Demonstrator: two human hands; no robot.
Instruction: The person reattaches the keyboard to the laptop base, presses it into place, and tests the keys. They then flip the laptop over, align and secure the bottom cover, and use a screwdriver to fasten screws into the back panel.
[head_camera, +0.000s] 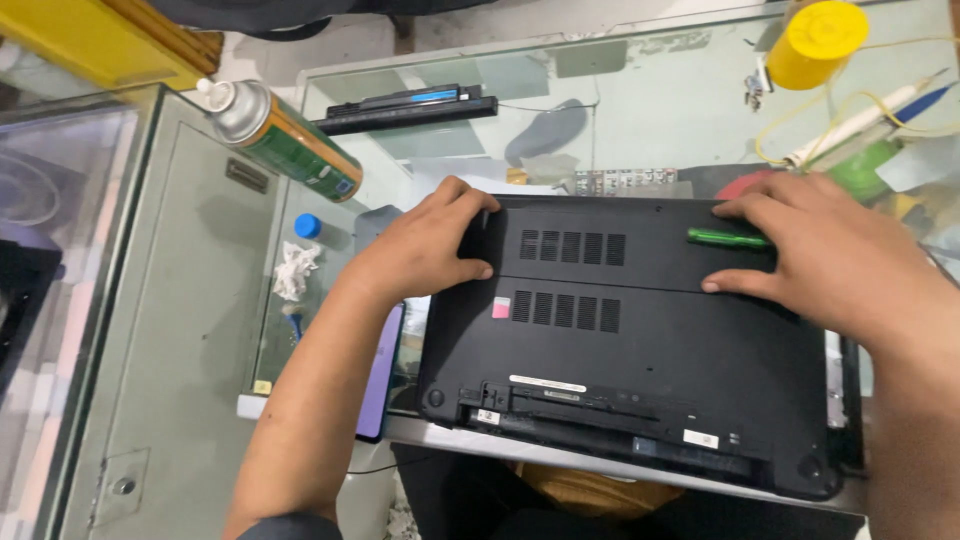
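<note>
While a black laptop (640, 340) lies bottom-up on a glass counter (650, 90), its far corners are pressed by two bare hands. The left hand (425, 245) is laid half-curled over the laptop's far left corner, fingers bent on the edge, nothing enclosed in it. The right hand (830, 255) is spread flat on the far right part of the base, and a green-handled screwdriver (728, 238) is pinned under its fingertips against the laptop. Beyond the laptop a long black battery pack (410, 108) is seen on the glass, and to the far right of it a yellow spool (816, 42) with pens (870, 120). Left of the laptop a green and orange spray can (285, 135) is stood on a grey cabinet (170, 330), with crumpled white tissue (295, 270) and a blue cap (308, 226) nearer.
</note>
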